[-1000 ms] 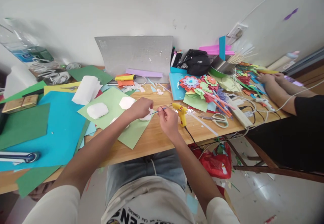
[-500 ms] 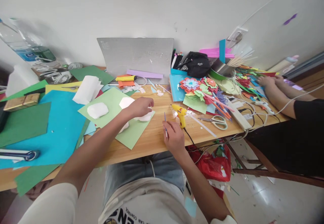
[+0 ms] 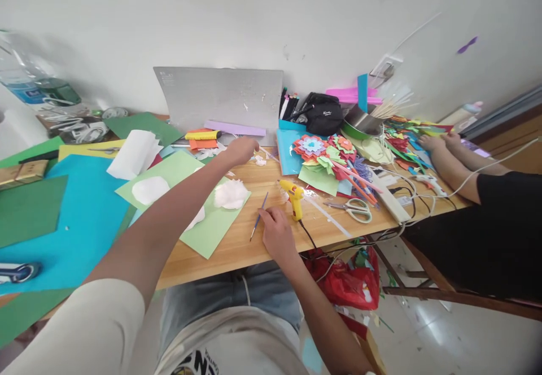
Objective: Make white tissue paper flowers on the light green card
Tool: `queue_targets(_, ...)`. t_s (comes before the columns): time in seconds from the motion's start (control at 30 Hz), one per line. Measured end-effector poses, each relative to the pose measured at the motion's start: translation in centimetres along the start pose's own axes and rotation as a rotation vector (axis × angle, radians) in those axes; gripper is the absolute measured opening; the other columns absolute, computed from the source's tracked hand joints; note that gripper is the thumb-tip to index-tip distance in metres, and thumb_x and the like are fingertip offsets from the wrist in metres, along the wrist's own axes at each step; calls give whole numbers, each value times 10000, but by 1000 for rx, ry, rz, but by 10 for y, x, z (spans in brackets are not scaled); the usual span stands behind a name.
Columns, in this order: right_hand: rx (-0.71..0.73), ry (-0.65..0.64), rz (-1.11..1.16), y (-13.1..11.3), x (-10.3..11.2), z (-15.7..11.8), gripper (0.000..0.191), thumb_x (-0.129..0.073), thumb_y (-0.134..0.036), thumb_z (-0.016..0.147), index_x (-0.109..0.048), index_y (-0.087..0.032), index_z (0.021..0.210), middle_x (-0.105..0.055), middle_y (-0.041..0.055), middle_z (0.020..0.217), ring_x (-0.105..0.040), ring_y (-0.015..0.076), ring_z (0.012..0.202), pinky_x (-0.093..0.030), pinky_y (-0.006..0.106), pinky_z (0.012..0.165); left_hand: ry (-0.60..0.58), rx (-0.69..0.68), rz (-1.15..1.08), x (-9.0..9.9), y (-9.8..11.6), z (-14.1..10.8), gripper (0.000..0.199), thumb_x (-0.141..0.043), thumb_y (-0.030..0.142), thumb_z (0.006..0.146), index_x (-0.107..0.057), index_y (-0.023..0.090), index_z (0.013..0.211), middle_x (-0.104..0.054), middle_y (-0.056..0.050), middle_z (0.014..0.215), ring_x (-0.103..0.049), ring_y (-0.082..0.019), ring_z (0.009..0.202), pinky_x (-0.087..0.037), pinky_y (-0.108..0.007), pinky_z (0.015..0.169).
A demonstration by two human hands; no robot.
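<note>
My left hand [image 3: 243, 150] reaches over the back of the table, its fingers curled together beside white paper scraps [image 3: 260, 161]; whatever they pinch, if anything, is hidden. At the tips of my right hand's [image 3: 277, 229] bent fingers is a thin blue paintbrush [image 3: 255, 227], slanted close to the tabletop. A light green sheet [image 3: 207, 242] lies under my left forearm, bearing white rounded pieces, among them a crumpled-looking one [image 3: 231, 194] and a smooth one [image 3: 151, 190]. Just right of my right hand stands a yellow glue gun [image 3: 296, 197].
Scissors [image 3: 358, 210], paper flowers [image 3: 313, 146] and a power strip [image 3: 392, 203] lie on the right. A grey board [image 3: 220, 95] leans on the wall. Blue paper [image 3: 97, 205] covers the left. Another person's hands [image 3: 436, 142] work at the far right, among cables.
My left hand has moved from the white pieces on the green sheet back to the scraps. The paintbrush has tilted in my right hand's fingertips. The view has shifted slightly.
</note>
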State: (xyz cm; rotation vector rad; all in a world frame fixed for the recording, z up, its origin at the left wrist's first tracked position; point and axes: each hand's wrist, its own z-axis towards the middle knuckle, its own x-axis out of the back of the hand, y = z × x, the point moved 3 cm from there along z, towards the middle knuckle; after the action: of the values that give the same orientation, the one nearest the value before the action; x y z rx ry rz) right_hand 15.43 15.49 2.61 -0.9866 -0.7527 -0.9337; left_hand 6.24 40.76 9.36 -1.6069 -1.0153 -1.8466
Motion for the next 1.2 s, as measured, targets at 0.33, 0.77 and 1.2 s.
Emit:
queue_targets(0.33,-1,35,4,1,0,0,403,-438,-33,852,-593,-127,1212,-621,130,1012,-541,251,971,-496,388,875,-46,-107,34,-12,9,35,264,-579,267,828,-750,211,1022,-728,-121,1043,-646,-251,989,-435,-293,811)
queue_targets(0.77,-16,45,-19,-3,3,0,358,-458,-53,874,-599,-135,1193,-624,121,990,-548,249,946,-494,377,853,62,26,-213,-10,-2,41,237,-577,200,788,-760,169,935,-748,-108,988,-667,-222,928,-470,-291,832)
queue_targets(1.2,11,54,24,0,3,-1,386,-420,-91,900,-596,-155,1237,-613,124,1004,-559,244,950,-500,388,855,-38,309,-1602,23,-18,-78,63,-660,172,847,-645,139,899,-722,-104,1011,-710,-147,917,-567,-228,836)
